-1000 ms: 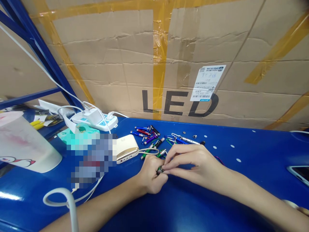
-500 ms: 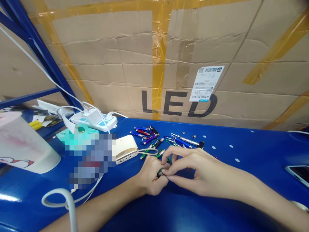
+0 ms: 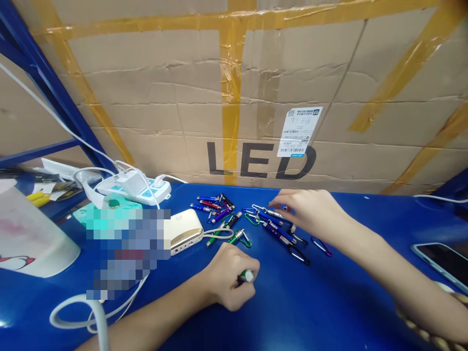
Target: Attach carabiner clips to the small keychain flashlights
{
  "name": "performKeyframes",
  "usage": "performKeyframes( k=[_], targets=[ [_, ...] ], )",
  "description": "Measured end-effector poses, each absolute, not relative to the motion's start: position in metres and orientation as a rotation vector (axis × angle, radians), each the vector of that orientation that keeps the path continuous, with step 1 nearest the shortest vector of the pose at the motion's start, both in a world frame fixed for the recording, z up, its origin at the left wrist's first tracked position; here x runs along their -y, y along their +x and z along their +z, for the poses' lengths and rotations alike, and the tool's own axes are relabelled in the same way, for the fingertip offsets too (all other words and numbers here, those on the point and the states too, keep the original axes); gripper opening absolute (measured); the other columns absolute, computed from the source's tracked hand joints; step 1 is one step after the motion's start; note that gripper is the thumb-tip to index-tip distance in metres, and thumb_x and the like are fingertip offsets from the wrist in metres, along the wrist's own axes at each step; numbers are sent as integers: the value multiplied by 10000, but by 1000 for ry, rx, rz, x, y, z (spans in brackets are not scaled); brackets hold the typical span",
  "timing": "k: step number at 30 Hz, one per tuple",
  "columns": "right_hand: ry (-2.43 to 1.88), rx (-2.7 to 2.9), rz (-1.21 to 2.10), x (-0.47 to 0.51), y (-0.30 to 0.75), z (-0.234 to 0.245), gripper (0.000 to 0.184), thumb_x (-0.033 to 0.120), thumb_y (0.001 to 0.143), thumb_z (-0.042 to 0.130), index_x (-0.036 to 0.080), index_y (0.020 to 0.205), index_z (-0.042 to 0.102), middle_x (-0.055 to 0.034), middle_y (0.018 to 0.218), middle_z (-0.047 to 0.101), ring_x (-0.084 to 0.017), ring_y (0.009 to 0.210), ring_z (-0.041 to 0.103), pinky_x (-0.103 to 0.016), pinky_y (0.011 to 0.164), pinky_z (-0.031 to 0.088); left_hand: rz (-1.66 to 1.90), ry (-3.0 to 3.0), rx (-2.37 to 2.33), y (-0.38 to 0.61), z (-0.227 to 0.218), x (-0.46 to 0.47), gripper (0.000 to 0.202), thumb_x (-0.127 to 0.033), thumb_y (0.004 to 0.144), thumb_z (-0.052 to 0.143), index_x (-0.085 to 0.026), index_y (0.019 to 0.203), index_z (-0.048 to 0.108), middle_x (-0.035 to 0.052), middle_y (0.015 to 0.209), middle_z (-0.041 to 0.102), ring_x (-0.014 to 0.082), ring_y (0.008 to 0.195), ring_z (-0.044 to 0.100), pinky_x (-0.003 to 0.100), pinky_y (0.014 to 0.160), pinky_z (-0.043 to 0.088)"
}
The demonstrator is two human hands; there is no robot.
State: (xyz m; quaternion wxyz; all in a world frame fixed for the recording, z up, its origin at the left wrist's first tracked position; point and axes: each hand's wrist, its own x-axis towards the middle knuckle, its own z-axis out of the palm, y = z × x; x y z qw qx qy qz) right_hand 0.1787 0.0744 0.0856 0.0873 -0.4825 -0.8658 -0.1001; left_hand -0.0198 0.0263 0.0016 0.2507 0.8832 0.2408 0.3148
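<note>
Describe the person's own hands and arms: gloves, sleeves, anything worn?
Left hand and right hand are bare: no gloves, rings or watch visible. No sleeves show on the forearms. A brown beaded item shows by the right forearm; can't tell if it's worn.

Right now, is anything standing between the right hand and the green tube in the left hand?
Nothing tall does. Blue tubes lie low on the table along the line from the right hand to the green tube. Its pale end pokes out of the left hand, uncovered.
</note>
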Motion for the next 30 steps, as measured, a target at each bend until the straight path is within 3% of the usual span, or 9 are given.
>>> performKeyframes(
  k=[4,10,13,17,23,26,30],
  targets=[
    [-1628,2505,-371,-82,200,91,205,157,778,570,300,848,700,47,900,717,-209,811,665,-244,514,401,848,2443,-604,-19,1,-27,69,-198,496,327,-216,521,265,-40,410,338,109,375,274,241,396,232],
    [-1784,2422,-340,-68,219,78,177,202,774,574,270,873,703,9,837,720,-198,693,669,-255,497,425,782,2512,-605,-19,3,-25,64,-177,561,352,-210,549,298,-23,469,437,116,426,375,232,435,282],
    [-1599,2439,-210,-52,211,53,205,330,849,521,271,974,671,-4,1021,682,-192,871,656,-246,577,481,759,2571,-625,-18,5,-22,76,-193,609,363,-209,557,310,-19,485,455,121,436,392,237,440,286],
    [-1469,2380,-148,-37,188,30,229,330,887,474,260,1015,650,-30,1065,651,-199,959,617,-292,681,516,781,2622,-685,-18,5,-20,96,-209,653,371,-211,565,332,-17,492,464,127,432,399,250,438,285],
    [-1011,2607,50,-22,154,14,403,270,925,401,202,1322,418,-84,1347,470,-227,1211,436,-419,954,401,946,2615,-632,-18,1,-19,80,-200,596,375,-212,524,344,-13,448,469,133,410,407,258,446,296],
    [-997,2644,160,-16,150,8,388,276,940,382,212,1320,423,-81,1375,441,-215,1256,390,-428,992,359,1133,2481,-963,-17,2,-20,141,-193,643,383,-205,502,383,-4,454,477,143,449,432,270,502,324],
    [-1028,2605,170,-16,155,9,342,273,925,423,224,1254,505,-83,1294,524,-207,1197,458,-416,975,362,1230,2151,-1511,-17,10,-26,217,-158,728,374,-197,542,480,16,580,542,185,653,513,311,645,369]
  ],
)
